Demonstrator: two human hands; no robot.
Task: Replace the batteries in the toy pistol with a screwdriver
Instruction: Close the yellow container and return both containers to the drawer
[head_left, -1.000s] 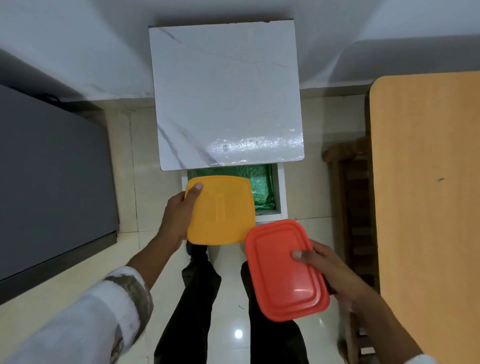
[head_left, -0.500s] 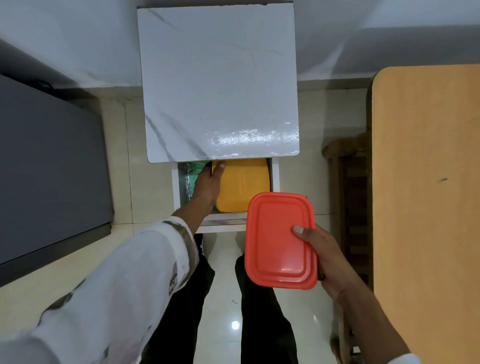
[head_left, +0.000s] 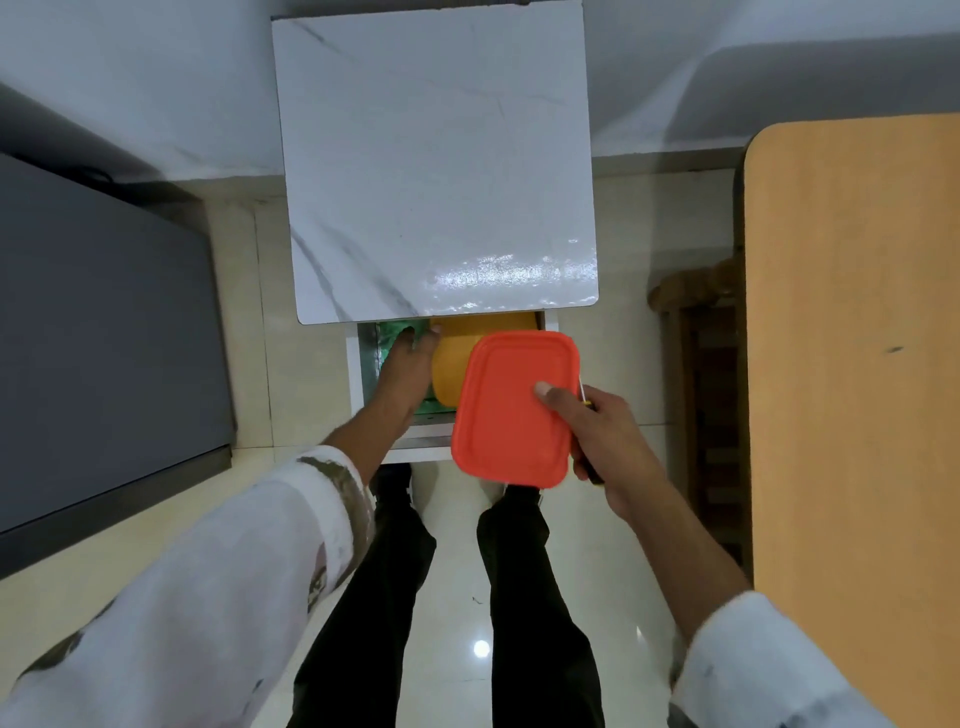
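Head view gives me the drawer (head_left: 415, 451) standing open below the near edge of the white marble tabletop (head_left: 431, 156), with a green lining showing at its left side. I see the yellow box (head_left: 449, 364) lying in the right part of the drawer, its far end hidden under the tabletop. The left hand (head_left: 410, 358) reaches into the drawer just left of that box, thumb at the box's left edge. Its fingers point in under the tabletop, and I cannot tell whether they grip anything. The right hand (head_left: 602, 431) holds the red box (head_left: 509, 410) in the air over the drawer's near right corner, thumb pressed flat on the lid and fingers curled beneath. That hand also grips a slim dark-handled tool, apparently the screwdriver (head_left: 592, 472), against the red box's right edge.
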